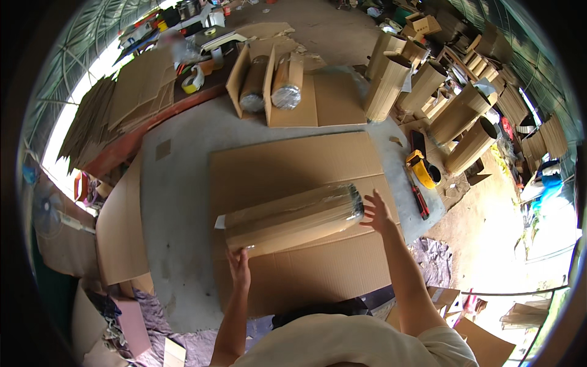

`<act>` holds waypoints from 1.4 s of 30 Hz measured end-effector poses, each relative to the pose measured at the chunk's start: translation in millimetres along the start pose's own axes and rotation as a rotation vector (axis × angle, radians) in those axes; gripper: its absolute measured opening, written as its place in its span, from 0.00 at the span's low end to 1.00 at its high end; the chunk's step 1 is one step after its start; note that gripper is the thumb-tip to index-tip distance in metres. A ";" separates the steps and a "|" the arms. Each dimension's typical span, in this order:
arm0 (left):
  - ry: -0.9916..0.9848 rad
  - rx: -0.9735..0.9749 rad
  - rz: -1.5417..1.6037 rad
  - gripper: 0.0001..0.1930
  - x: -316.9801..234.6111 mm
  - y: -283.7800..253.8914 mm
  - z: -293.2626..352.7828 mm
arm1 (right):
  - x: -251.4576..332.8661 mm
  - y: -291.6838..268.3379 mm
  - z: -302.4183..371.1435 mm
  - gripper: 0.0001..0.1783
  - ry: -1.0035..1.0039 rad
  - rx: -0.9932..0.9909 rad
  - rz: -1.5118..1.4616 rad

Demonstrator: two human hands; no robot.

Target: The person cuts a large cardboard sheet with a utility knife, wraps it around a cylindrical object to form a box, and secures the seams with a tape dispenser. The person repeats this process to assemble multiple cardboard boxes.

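A long brown cardboard-wrapped roll (287, 220) lies slantwise over a large flat cardboard sheet (293, 158). Clear shiny wrapping covers its right end, and a white tab sticks out at its upper left corner. At the roll's lower left end, my left hand (239, 267) grips the edge, its fingertips partly hidden by the roll. My right hand (379, 213) is beside the wrapped right end, fingers spread and nothing in it; whether a fingertip touches the wrapping I cannot tell.
Two wrapped rolls (287, 82) lie in an opened carton (339, 98) at the far side. A yellow tape dispenser (423, 169) and a red-black utility knife (420, 202) are on the grey table (177, 214). Several cardboard tubes (391, 85) stand at the right; a fan (49, 211) is far left.
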State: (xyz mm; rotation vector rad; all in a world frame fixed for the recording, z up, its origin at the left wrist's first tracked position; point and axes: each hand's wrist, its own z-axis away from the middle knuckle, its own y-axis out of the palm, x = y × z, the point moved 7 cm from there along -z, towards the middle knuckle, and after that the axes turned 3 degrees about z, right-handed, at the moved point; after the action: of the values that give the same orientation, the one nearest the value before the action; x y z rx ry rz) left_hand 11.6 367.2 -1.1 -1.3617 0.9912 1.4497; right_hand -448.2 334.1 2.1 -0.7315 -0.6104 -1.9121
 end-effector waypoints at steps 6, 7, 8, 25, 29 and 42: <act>0.013 -0.113 0.110 0.35 6.0 -3.2 -3.5 | 11.4 57.5 -42.3 0.31 -0.121 0.381 -0.178; 0.035 -0.131 0.094 0.36 -0.5 0.2 -2.0 | 9.6 59.6 -48.2 0.33 -0.084 0.490 -0.190; 0.056 -0.152 0.081 0.37 -13.9 6.3 -4.6 | 15.8 58.1 -45.2 0.27 -0.050 0.448 -0.196; 0.468 -0.220 0.028 0.28 -5.5 217.2 -175.8 | 163.1 -4.6 -165.0 0.36 -0.872 -0.272 0.209; 0.418 -0.235 -0.054 0.26 -0.1 217.0 -176.4 | 158.0 -6.0 -175.7 0.33 -0.803 -0.153 -0.035; 0.333 -0.375 -0.075 0.29 -9.6 219.5 -165.7 | 169.9 -48.1 -169.7 0.15 -0.754 -0.677 0.366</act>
State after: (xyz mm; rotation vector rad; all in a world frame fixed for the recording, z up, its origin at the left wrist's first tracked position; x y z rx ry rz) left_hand -151.0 145.3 -8.7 -1.9402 0.8868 1.4270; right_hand -591.1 135.3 0.2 -1.8996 -0.2124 -1.4473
